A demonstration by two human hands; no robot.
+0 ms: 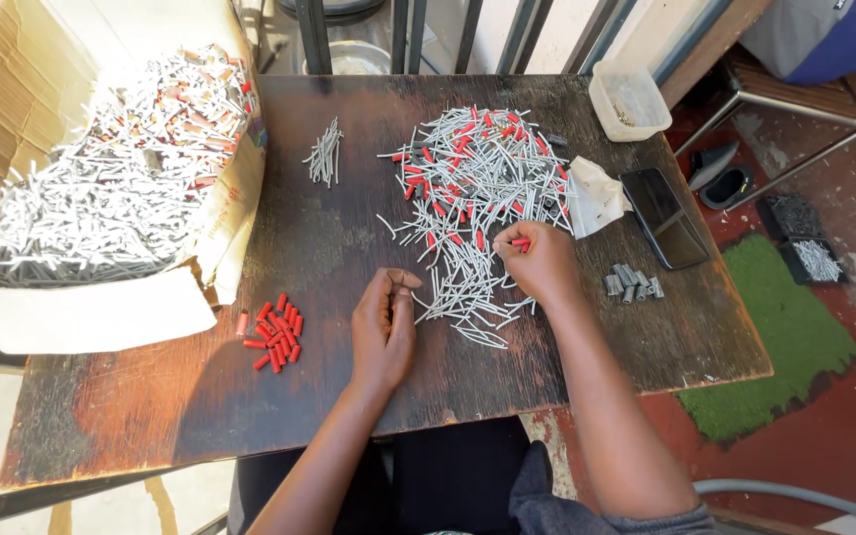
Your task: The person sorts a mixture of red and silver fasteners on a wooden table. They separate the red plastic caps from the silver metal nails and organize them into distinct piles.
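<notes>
The right hand [545,260] pinches a red cap [520,242] at the big grey stick pile [473,198] mid-table; the left hand [384,327] curls loosely, touching one stick; a brown cardboard box [101,178] of sticks sits at the table's left edge

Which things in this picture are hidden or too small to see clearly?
Head view:
- Right hand: pinches a red-tipped piece; fingers hide most of it.
- Left hand: curled fingers hide anything it holds.
- Plastic tub: contents too small.
- Cardboard box: cut off by left edge.
</notes>
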